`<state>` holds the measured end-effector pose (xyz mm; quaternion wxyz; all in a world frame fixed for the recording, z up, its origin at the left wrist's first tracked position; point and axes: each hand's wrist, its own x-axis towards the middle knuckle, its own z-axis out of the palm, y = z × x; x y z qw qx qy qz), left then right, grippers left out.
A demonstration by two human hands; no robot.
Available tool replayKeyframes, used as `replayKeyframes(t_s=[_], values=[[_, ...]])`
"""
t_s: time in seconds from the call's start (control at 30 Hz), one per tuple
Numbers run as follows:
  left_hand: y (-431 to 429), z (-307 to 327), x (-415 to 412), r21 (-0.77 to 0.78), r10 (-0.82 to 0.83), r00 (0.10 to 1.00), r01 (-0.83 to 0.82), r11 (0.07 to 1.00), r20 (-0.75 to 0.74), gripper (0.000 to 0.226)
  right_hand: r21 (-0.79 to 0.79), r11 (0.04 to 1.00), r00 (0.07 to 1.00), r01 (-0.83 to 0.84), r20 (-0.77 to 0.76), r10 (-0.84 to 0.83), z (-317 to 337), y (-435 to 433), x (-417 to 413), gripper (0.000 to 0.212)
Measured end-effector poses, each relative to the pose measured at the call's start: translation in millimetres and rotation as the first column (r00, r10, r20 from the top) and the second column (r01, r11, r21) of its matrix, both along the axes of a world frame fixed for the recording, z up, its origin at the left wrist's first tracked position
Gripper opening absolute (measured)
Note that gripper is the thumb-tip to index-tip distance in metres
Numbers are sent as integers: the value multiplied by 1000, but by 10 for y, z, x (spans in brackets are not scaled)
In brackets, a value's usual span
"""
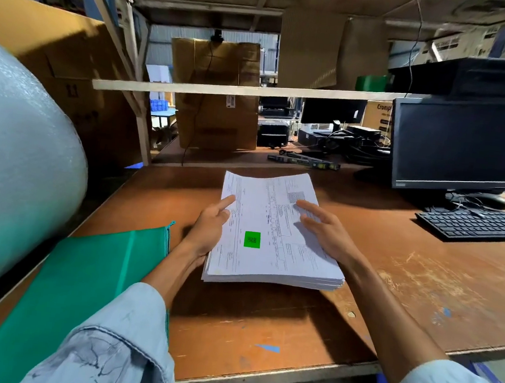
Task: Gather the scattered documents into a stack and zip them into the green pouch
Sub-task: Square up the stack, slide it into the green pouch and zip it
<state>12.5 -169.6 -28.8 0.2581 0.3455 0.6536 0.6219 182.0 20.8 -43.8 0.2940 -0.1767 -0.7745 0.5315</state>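
Observation:
A thick stack of printed white documents (274,236) is held just above the brown table (264,316), its near edge raised. A bright green square sticker sits on the top sheet. My left hand (209,230) grips the stack's left edge, thumb on top and fingers underneath. My right hand (324,229) lies flat on the top sheet along the right side, fingers spread. The green pouch (82,283) lies flat on the table to the left, partly under my left sleeve, with its zipper pull at the far right corner.
A large roll of bubble wrap (16,168) fills the left side. A black keyboard (476,225), mouse and monitor (462,143) stand at the right. Cardboard boxes (217,95) and electronics sit behind a low shelf rail.

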Motion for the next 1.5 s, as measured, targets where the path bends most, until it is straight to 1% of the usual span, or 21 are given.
replayKeyframes(t_s=[0.17,0.23,0.3,0.43,0.5,0.53,0.57,0.6,0.63,0.67,0.73,0.77,0.83,0.97,1.03,1.1,1.2,1.27,1.37,1.43,1.5], values=[[-16,72,58,99,-112,981,97,990,158,35,-13,999,999,33,-10,-33,-12,-48,8,42],[-14,102,52,81,-114,977,101,992,179,48,-14,999,999,36,3,-36,-5,-71,17,43],[-9,108,40,51,-105,983,98,994,150,57,-51,998,999,34,1,-34,-7,-73,48,46],[-24,135,78,-34,-98,994,100,994,56,55,-109,994,999,-3,-53,-3,10,-48,125,50],[-44,92,24,-67,6,998,-10,998,-58,49,-125,992,997,-4,-81,-6,9,-53,156,51],[-85,69,-37,-100,131,971,-153,983,-200,47,-135,991,995,7,-98,-21,5,-54,183,52],[-158,29,-135,-135,252,885,-326,936,-392,45,-147,989,993,17,-116,-34,-7,-57,206,52],[-274,8,-216,-190,297,750,-487,852,-590,41,-164,986,990,27,-131,-49,-22,-42,231,53],[-404,-51,-314,-254,258,615,-619,743,-745,39,-190,981,988,31,-146,-60,-39,-28,258,53],[-554,-89,-343,-338,167,545,-701,628,-822,43,-211,977,984,34,-163,-69,-58,-7,284,53],[-819,-168,-310,-492,-17,544,-745,451,-839,56,-206,975,980,87,-161,-121,-90,37,319,53],[-913,-207,-263,-530,-83,547,-747,401,-833,59,-201,973,977,115,-153,-148,-97,46,328,53],[-1010,-297,-175,-537,-135,527,-762,363,-839,54,-258,957,970,131,-164,-177,-102,19,325,52],[-983,-342,-109,-452,-178,415,-808,378,-892,26,-407,910,953,81,-237,-191,-112,-36,328,53],[-943,-339,-83,-415,-234,348,-826,382,-908,27,-412,909,954,64,-243,-177,-130,-36,366,53],[-862,-335,-65,-390,-264,301,-816,427,-917,25,-391,918,955,59,-246,-166,-163,-4,421,53],[-640,-346,-51,-388,-191,341,-741,548,-920,25,-375,924,952,72,-250,-175,-226,57,496,57],[-437,-337,-44,-336,-19,432,-673,658,-902,25,-471,882,945,-18,-296,-138,-264,105,543,70],[-165,-294,-8,-282,154,603,-564,776,-783,17,-557,809,906,-185,-416,-80,-312,124,548,70],[-21,-224,-10,-362,140,742,-472,804,-656,10,-595,778,879,-200,-460,-126,-332,145,522,89],[81,-161,-44,-470,24,832,-337,816,-554,10,-615,768,875,-181,-458,-160,-354,175,460,114]])
